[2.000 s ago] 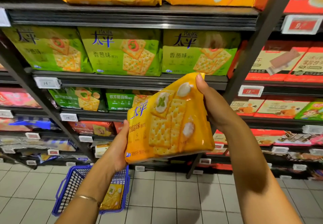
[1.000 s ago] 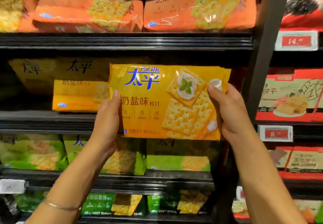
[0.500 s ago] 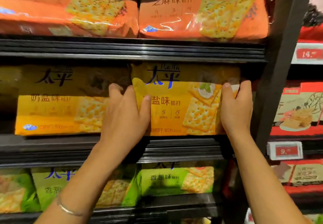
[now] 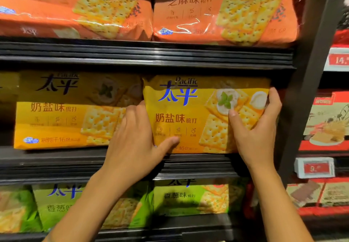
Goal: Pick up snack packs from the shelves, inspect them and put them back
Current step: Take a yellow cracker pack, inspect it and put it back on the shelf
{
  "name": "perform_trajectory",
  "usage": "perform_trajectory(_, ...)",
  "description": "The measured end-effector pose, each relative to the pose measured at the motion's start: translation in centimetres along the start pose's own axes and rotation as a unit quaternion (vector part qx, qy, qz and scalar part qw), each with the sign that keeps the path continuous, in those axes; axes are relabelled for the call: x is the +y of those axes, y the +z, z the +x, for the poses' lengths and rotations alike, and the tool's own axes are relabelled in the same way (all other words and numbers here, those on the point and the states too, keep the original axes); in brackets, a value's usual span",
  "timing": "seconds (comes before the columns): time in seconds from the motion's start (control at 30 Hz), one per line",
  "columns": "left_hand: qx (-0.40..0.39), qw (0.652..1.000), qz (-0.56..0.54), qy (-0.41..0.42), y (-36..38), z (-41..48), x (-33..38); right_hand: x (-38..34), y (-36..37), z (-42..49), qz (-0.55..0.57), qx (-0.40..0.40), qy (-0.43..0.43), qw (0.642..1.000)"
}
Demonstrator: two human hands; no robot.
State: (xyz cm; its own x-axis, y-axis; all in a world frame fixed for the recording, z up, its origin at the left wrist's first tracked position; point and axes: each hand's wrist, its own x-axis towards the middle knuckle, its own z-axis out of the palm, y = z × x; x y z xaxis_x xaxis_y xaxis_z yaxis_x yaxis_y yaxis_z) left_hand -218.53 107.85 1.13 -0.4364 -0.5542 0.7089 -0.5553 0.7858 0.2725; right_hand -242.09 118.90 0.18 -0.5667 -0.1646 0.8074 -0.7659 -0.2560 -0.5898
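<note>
Dark shelf, middle tier: yellow cracker pack stands between both hands. Left hand grips its left edge, thumb across front; right hand clasps its right end, fingers apparently behind.

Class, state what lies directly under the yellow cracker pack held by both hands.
The yellow pack rests on a dark shelf edge; green packs sit on the shelf below. The hands cover part of the pack's bottom edge.

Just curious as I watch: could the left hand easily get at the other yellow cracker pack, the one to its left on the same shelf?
Probably yes. The left hand sits right beside that yellow pack, whose front faces out with nothing before it.
</note>
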Motion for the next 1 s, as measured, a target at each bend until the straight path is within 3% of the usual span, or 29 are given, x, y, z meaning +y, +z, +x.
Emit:
perform_trajectory(0.17, 0.023, 0.999, 0.017, -0.024, 0.6, 0.2, 0.9, 0.2, 0.5, 0.7, 0.041, -0.006, 0.030, 0.999)
perform_trajectory(0.37, 0.034, 0.996, 0.053, -0.069, 1.4, 0.6, 1.2, -0.4, 0.6, 0.8, -0.051, -0.041, 0.096, 0.993)
perform_trajectory(0.63, 0.093, 0.990, 0.072, -0.083, 2.2, -0.6, 2.1, -0.9, -0.9, -1.1, -0.057, -0.089, 0.109, 0.988)
perform_trajectory(0.83, 0.089, 0.992, 0.065, -0.066, 2.5, -0.4, 2.7, -1.6, -2.0, -2.2, -0.008, -0.122, 0.115, 0.986)
perform_trajectory(1.0, 0.122, 0.986, 0.011, -0.112, 2.8, -1.1, 3.6, -2.1, -3.7, -3.8, 0.138, -0.127, 0.123, 0.974)
